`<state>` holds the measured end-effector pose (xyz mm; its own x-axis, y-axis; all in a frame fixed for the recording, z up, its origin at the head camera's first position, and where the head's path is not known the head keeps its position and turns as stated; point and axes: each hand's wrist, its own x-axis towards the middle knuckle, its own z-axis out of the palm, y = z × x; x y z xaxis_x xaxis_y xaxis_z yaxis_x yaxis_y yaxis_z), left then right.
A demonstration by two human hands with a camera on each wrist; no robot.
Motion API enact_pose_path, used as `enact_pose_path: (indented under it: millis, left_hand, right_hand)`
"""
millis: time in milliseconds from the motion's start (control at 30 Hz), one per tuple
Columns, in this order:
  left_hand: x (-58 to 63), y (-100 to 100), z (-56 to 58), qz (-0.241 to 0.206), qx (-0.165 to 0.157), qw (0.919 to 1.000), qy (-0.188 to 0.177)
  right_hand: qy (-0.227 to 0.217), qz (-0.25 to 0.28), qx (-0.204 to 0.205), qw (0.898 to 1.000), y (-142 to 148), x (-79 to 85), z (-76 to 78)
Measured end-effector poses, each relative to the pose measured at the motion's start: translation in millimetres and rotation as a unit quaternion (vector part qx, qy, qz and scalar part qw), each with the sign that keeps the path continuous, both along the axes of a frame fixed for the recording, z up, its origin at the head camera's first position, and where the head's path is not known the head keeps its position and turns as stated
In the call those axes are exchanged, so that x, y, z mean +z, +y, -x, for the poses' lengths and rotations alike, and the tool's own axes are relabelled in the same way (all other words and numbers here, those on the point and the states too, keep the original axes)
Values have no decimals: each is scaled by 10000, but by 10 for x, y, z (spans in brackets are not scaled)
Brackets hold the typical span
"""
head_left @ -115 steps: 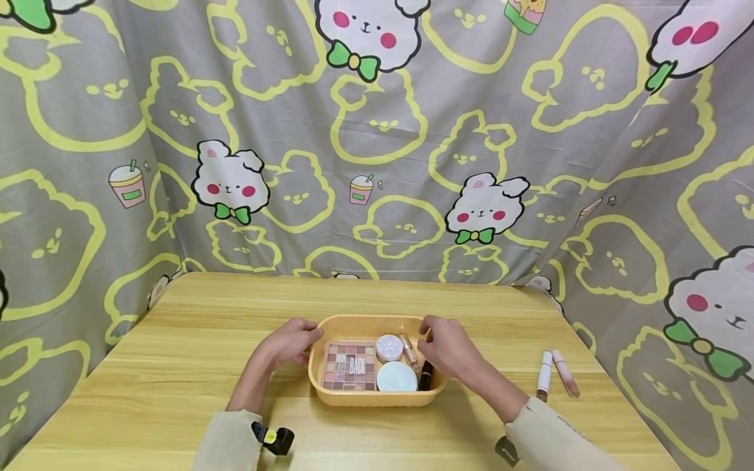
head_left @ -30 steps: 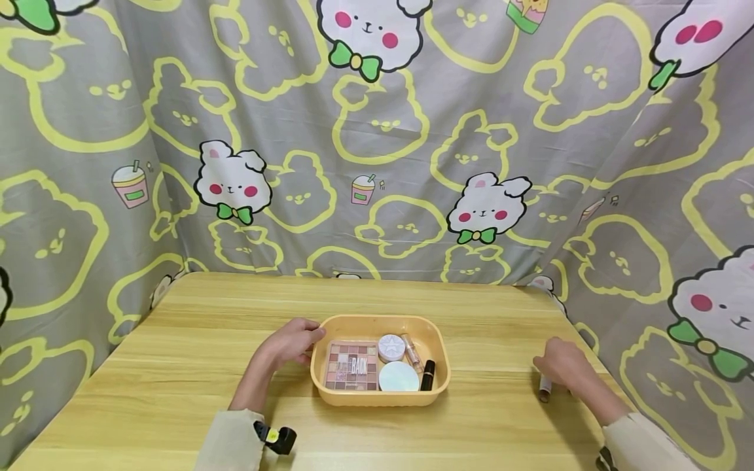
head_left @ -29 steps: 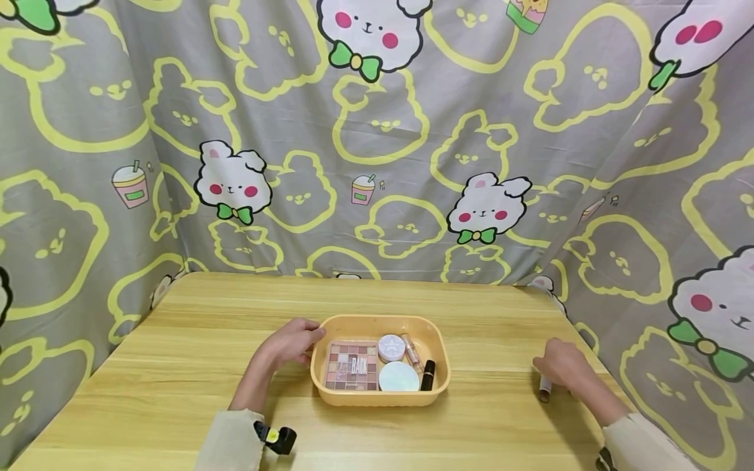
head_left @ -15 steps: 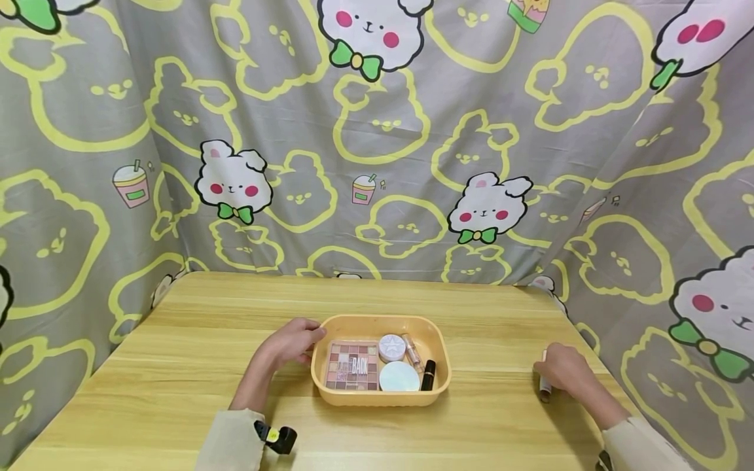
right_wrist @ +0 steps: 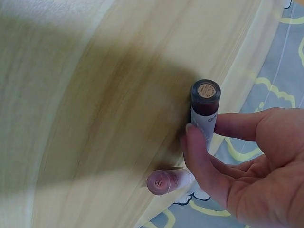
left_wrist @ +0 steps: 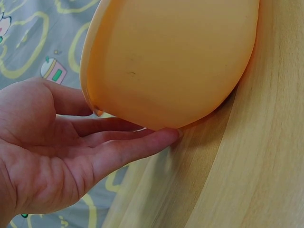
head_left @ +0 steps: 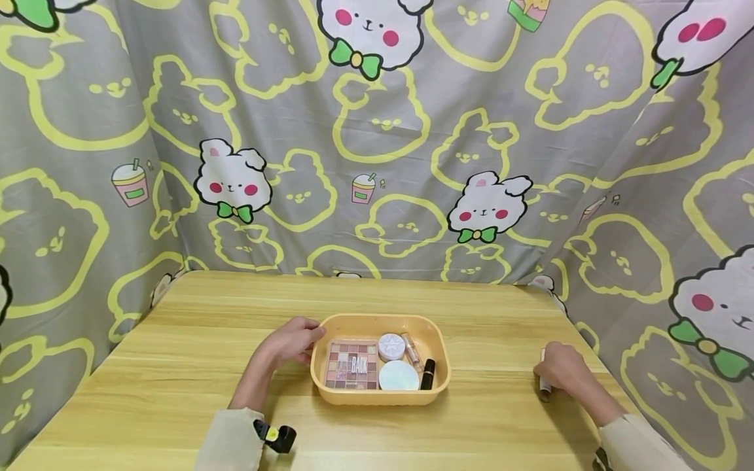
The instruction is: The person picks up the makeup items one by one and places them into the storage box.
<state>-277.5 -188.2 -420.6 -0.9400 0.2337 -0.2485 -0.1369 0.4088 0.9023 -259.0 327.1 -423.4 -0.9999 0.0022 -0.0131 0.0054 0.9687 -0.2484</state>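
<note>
My left hand [head_left: 294, 341] holds the left end of a yellow plastic tray [head_left: 383, 398]. In the left wrist view, one finger meets the rim and another digit lies along the outer wall near the table. Off to the right, my right hand [head_left: 564, 367] pinches a lip gloss tube [right_wrist: 205, 111] with a white cap and dark brown bottle, its labelled base facing the camera. A pinkish lip gloss tube [right_wrist: 166, 181] marked 01 lies beside those fingers; the hand hides it in the head view.
Inside the tray are an eyeshadow palette [head_left: 351, 365], a round star-lidded case [head_left: 391, 347], a pale round compact [head_left: 398, 376], a slim clear-pink tube [head_left: 412, 352] and a black tube [head_left: 428, 375]. A patterned curtain [head_left: 377, 163] hangs behind the wooden table [head_left: 235, 297].
My right hand has left the tray's right end, moved right to the two tubes and taken hold of the dark-bottomed lip gloss. My left hand has stayed at the tray.
</note>
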Motion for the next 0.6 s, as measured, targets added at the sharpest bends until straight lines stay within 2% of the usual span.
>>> enact_pose_path:
  millis: [167,600]
  left_hand:
    - [-1,-5,-1,10,-16,10000,42]
    - [-11,-3,10,24,30,10000,6]
  right_hand:
    - [1,-122,25,9999,-2,-12,27]
    - [-190,-29,-84,9998,-20,5,29]
